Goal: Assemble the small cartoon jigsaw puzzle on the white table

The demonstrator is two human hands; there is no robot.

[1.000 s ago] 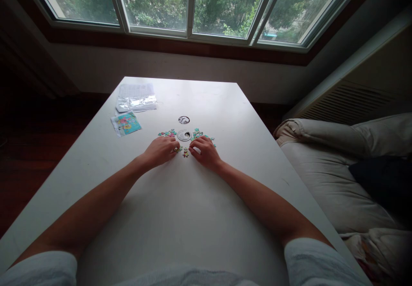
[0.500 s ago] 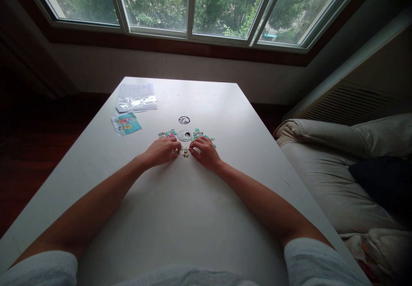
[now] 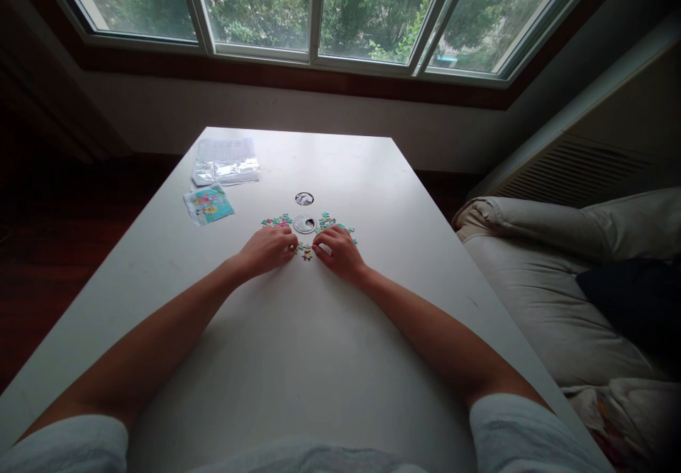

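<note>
Small jigsaw puzzle pieces [image 3: 307,254] lie on the white table between my two hands. My left hand [image 3: 270,247] is closed, its fingertips pressed together on a puzzle piece at the left edge of this little group. From the other side my right hand [image 3: 341,252] reaches in with thumb and forefinger pinched; whatever is between those tips is too small to make out. Beyond my left fingers is a loose heap of pink and teal pieces [image 3: 277,221]. A second, mostly teal heap [image 3: 327,220] sits beyond my right knuckles, which partly cover it.
Two round inserts, a near one [image 3: 305,225] and a far one [image 3: 304,198], are set in the tabletop [image 3: 303,359]. At the back left lie a colourful picture sheet [image 3: 209,205] and a clear plastic packet [image 3: 226,162]. A sofa [image 3: 526,296] flanks the right edge.
My left fingertips have shifted slightly, and the small pieces between my hands sit a little differently, with more showing beside the left fingers. My right hand has stayed almost still.
</note>
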